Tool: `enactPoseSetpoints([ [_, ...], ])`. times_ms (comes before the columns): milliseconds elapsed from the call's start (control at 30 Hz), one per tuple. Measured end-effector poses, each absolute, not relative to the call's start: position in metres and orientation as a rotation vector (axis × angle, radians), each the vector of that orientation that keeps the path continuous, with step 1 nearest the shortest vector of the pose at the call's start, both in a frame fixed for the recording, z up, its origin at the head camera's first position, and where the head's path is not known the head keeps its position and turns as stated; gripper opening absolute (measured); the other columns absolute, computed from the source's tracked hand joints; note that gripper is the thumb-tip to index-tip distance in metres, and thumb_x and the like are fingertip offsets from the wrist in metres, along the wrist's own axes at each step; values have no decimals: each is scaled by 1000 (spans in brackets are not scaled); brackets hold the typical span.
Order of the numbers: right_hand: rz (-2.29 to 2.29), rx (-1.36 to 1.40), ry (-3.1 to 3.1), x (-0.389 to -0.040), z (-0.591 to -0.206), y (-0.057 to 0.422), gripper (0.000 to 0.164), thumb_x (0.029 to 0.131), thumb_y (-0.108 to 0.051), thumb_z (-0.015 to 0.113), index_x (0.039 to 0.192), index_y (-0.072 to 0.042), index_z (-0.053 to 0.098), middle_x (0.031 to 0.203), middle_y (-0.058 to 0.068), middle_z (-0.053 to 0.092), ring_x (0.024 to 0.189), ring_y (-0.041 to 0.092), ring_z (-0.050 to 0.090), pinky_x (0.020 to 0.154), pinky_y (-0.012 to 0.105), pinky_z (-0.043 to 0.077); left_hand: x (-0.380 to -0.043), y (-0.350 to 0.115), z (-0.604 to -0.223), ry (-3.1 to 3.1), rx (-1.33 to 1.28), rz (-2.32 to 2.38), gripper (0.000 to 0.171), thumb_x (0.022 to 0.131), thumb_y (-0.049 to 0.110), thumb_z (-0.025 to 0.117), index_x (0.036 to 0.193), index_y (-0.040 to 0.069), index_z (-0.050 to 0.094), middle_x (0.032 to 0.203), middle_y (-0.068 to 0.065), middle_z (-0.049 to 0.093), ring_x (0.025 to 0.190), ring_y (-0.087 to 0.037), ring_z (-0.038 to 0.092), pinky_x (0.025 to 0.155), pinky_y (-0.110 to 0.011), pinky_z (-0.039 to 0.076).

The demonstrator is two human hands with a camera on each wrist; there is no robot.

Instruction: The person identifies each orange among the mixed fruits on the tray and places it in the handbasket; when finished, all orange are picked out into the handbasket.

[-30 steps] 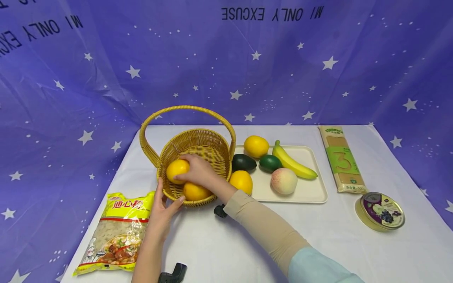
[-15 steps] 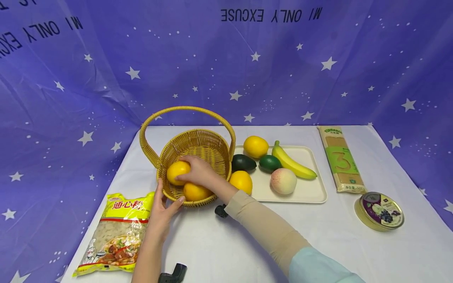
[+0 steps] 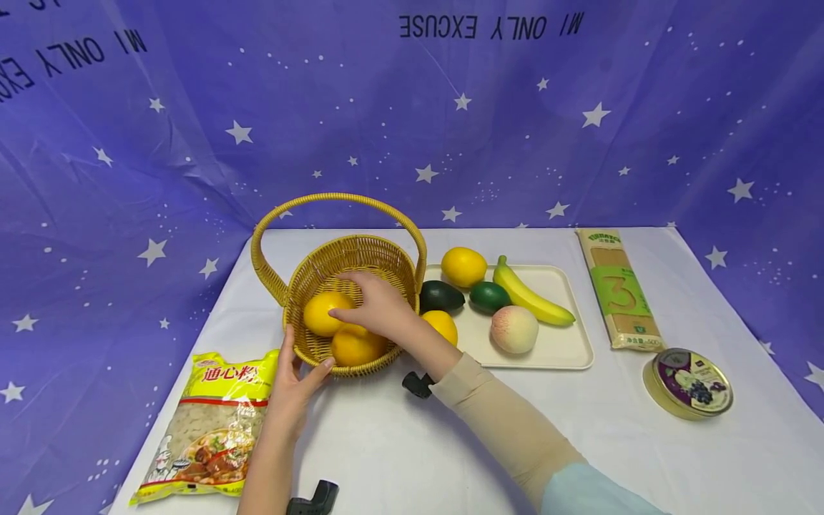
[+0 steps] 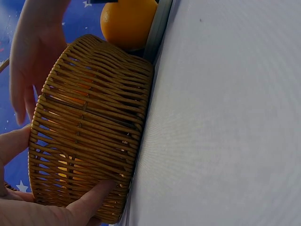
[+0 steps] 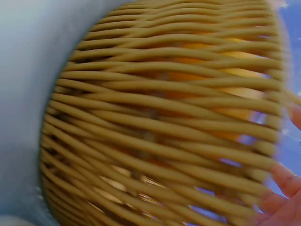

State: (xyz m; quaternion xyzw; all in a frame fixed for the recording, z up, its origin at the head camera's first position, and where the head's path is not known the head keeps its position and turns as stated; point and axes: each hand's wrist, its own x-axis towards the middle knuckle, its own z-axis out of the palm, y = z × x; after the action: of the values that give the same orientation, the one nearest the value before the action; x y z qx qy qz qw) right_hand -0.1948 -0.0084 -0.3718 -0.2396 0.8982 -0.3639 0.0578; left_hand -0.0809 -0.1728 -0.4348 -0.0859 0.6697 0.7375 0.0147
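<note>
A wicker basket (image 3: 354, 250) with a tall arched handle stands at the left of the table. My left hand (image 3: 292, 390) holds its near-left side, thumb at the front rim; the left wrist view shows fingers (image 4: 94, 200) against the woven wall. Two oranges lie inside: a left orange (image 3: 324, 315) and a nearer orange (image 3: 357, 347). My right hand (image 3: 380, 304) reaches over the near rim, thumb and fingers spread above them, with nothing gripped. Its thumb tip overlaps the left orange. The right wrist view shows the basket's woven wall (image 5: 155, 103) up close, blurred.
Right of the basket, a cream tray (image 3: 566, 350) bears a banana (image 3: 534, 297), a peach (image 3: 514, 330), two dark green avocado-like fruits (image 3: 491, 297) and two yellow-orange fruits (image 3: 464, 267). A macaroni bag (image 3: 212, 429) lies left, a noodle pack (image 3: 621, 290) and round tin (image 3: 689, 384) right.
My right hand has let go of the left orange, spreading its fingers and drawing back to the right. The orange stays in the basket. My left hand keeps its place on the basket.
</note>
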Motion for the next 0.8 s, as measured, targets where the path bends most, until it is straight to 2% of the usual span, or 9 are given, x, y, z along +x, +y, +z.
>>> enactPoseSetpoints([
  [200, -1293, -754, 2712, -176, -351, 13, 64, 83, -45, 73, 140, -27, 52, 135, -4, 53, 115, 18, 54, 89, 38, 49, -81, -172, -434, 2095, -284, 2273, 98, 93, 6, 64, 155, 32, -7, 160, -10, -10, 145, -23, 1, 91, -16, 43],
  [433, -1515, -971, 2598, -154, -325, 44, 61, 82, -34, 77, 138, -25, 53, 135, -9, 51, 114, 11, 52, 87, 25, 50, -81, -173, -434, 2088, -301, 2268, 98, 93, 5, 63, 154, 35, -7, 160, -8, -10, 145, -21, 1, 92, -17, 42],
  [667, -1650, -1277, 2543, -146, -310, 83, 64, 79, -21, 81, 137, -17, 54, 138, -5, 51, 118, 13, 51, 87, 31, 52, -81, -173, -435, 2077, -283, 2292, 98, 92, 2, 62, 154, 34, -7, 159, -9, -10, 145, -22, 2, 91, -17, 43],
  [800, -1777, -1272, 2536, -151, -309, 105, 65, 79, -13, 81, 138, -15, 54, 138, -3, 50, 119, 17, 51, 88, 35, 52, -81, -172, -435, 2076, -273, 2294, 98, 92, 2, 62, 154, 33, -7, 159, -8, -10, 145, -22, 1, 91, -18, 44],
])
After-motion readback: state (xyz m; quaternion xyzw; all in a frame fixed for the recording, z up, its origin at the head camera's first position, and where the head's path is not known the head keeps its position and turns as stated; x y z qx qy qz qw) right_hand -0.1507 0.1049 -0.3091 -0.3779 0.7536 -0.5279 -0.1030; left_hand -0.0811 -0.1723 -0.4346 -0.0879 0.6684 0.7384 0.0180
